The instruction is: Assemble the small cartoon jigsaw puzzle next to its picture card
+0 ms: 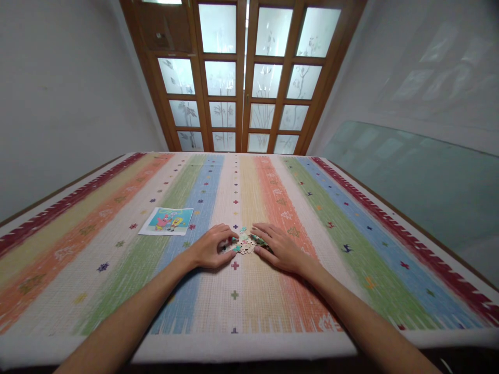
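Note:
A small heap of jigsaw puzzle pieces (246, 246) lies on the striped tablecloth, between my two hands. Most pieces show a pale back, while a few show teal or green. My left hand (216, 246) curves around the heap's left side, thumb and fingers apart, their tips at the edge pieces. From the right, my right hand (278, 246) is cupped over the heap with its thumb spread from the fingers. Some pieces under the right palm are partly hidden. To the left lies a picture card (168, 222) with a pink starfish figure and a yellow cartoon figure on blue.
The tablecloth (234, 311) has coloured stripes and small printed motifs, and covers a wide table. Behind the table stand wooden doors (241, 78) with frosted panes. White walls rise on both sides, and a pale green glass-like panel (421, 182) is at the right.

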Demonstrator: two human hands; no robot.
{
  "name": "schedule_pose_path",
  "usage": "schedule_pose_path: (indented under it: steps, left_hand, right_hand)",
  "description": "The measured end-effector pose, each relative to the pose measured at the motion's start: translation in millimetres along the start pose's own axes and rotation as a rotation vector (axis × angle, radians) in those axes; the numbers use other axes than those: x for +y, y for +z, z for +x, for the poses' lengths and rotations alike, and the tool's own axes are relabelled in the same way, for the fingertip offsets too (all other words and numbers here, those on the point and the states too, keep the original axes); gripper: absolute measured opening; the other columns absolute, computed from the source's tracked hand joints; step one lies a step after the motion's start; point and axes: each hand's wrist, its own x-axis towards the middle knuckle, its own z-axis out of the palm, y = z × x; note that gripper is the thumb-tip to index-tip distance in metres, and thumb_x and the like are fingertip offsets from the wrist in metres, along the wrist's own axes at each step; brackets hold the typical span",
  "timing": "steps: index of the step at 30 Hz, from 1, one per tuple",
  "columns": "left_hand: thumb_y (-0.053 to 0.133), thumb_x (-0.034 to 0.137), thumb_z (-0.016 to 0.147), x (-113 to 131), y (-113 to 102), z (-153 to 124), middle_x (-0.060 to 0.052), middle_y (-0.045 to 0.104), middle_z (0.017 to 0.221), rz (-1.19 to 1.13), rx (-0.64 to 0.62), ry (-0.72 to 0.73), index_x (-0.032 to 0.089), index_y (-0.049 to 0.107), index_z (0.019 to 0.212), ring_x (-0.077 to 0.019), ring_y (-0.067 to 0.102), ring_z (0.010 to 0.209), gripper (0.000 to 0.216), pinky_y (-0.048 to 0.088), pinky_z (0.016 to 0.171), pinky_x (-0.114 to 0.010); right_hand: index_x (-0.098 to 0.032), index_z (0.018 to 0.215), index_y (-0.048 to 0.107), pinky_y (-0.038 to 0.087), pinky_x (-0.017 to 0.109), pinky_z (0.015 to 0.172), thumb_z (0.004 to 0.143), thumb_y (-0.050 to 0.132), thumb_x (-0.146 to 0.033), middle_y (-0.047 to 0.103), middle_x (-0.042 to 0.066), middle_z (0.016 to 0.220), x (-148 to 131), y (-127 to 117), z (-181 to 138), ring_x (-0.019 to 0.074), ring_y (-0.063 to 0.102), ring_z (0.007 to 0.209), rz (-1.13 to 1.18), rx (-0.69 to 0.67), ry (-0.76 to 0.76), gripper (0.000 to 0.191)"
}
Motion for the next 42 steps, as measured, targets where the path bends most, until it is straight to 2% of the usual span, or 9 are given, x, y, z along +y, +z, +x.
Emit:
schedule_pose_path:
  steps: [4, 10, 15, 19, 23, 31, 34, 38, 42]
  left_hand:
    - [0.053, 0.019, 0.08, -11.3, -2.1, -0.8, -0.012, 0.063, 0.122, 0.053, 0.018, -0.021, 0.017, 0.061, 0.124, -0.0287, 0.056, 0.115, 0.045, 0.046, 0.104, -0.048]
    - [0.052, 0.018, 0.088, -20.6, 5.8, -0.3, -0.012, 0.064, 0.131, 0.143, 0.021, -0.056, 0.02, 0.067, 0.122, -0.0302, 0.053, 0.125, 0.037, 0.041, 0.108, -0.052]
    - [0.055, 0.023, 0.094, -12.0, 11.0, 0.6, -0.01, 0.066, 0.129, 0.13, 0.019, -0.063, 0.023, 0.07, 0.118, -0.0288, 0.055, 0.123, 0.029, 0.041, 0.108, -0.051]
    - [0.053, 0.031, 0.101, -1.2, 14.2, 3.0, -0.008, 0.068, 0.125, 0.113, 0.042, -0.095, 0.024, 0.072, 0.116, -0.0269, 0.057, 0.121, 0.025, 0.043, 0.106, -0.049]
    - [0.055, 0.034, 0.102, 8.8, 20.5, 5.5, -0.009, 0.069, 0.123, 0.129, 0.059, -0.054, 0.024, 0.073, 0.117, -0.027, 0.057, 0.119, 0.026, 0.044, 0.104, -0.049]
    - [0.057, 0.031, 0.101, 12.7, 21.4, 6.4, -0.008, 0.07, 0.118, 0.149, 0.084, -0.048, 0.022, 0.075, 0.099, -0.0271, 0.058, 0.115, 0.02, 0.045, 0.102, -0.049]
    - [0.056, 0.027, 0.101, 12.5, 21.7, 7.1, -0.008, 0.071, 0.117, 0.14, 0.111, -0.054, 0.021, 0.073, 0.098, -0.0264, 0.059, 0.114, 0.019, 0.045, 0.102, -0.048]
    - [0.061, 0.026, 0.097, 9.6, 26.6, 7.6, -0.009, 0.071, 0.116, 0.147, 0.148, -0.099, 0.021, 0.073, 0.107, -0.0274, 0.058, 0.115, 0.017, 0.047, 0.1, -0.047]
    - [0.063, 0.027, 0.096, 6.4, 29.7, 8.6, -0.009, 0.071, 0.115, 0.113, 0.143, -0.142, 0.021, 0.075, 0.105, -0.0281, 0.058, 0.114, 0.016, 0.047, 0.099, -0.048]
  right_hand:
    - [-0.018, 0.155, 0.045, 0.036, 0.056, 0.121, 0.106, 0.05, -0.042, 0.047, 0.016, 0.158, 0.6, 8.7, 2.0, 0.0309, 0.041, 0.149, 0.005, -0.059, 0.064, 0.055]
    - [-0.022, 0.16, 0.04, 0.03, 0.059, 0.124, 0.107, 0.046, -0.051, 0.037, 0.012, 0.165, -3.8, 10.7, 8.4, 0.0323, 0.029, 0.155, 0.048, -0.193, 0.104, 0.061]
    - [-0.02, 0.153, 0.051, 0.032, 0.06, 0.123, 0.107, 0.046, -0.047, 0.046, 0.013, 0.16, -7.8, 8.0, 6.2, 0.0334, 0.033, 0.153, 0.072, -0.192, 0.049, 0.053]
    - [-0.02, 0.143, 0.061, 0.038, 0.058, 0.119, 0.106, 0.051, -0.04, 0.058, 0.014, 0.15, -7.7, 5.1, 3.2, 0.033, 0.044, 0.146, 0.067, -0.097, 0.009, 0.043]
    - [-0.021, 0.128, 0.07, 0.043, 0.056, 0.116, 0.105, 0.053, -0.033, 0.065, 0.013, 0.139, -10.1, 1.0, 4.1, 0.0313, 0.05, 0.139, 0.057, -0.012, -0.034, 0.031]
    - [-0.018, 0.107, 0.074, 0.048, 0.053, 0.108, 0.104, 0.054, -0.031, 0.07, 0.013, 0.115, -15.7, -5.8, 8.6, 0.0303, 0.057, 0.121, 0.045, 0.011, 0.012, 0.024]
    - [-0.019, 0.11, 0.073, 0.05, 0.053, 0.105, 0.105, 0.053, -0.033, 0.069, 0.014, 0.116, -16.3, -6.0, 9.3, 0.03, 0.056, 0.119, 0.05, 0.014, 0.027, 0.025]
    - [-0.019, 0.125, 0.069, 0.043, 0.057, 0.111, 0.105, 0.052, -0.034, 0.064, 0.016, 0.131, -17.1, 0.2, 8.7, 0.0324, 0.05, 0.128, 0.014, -0.001, 0.024, 0.03]
    - [-0.017, 0.122, 0.068, 0.04, 0.056, 0.114, 0.104, 0.054, -0.036, 0.062, 0.016, 0.134, -19.1, 6.4, 10.1, 0.0322, 0.046, 0.131, 0.067, -0.019, 0.052, 0.029]
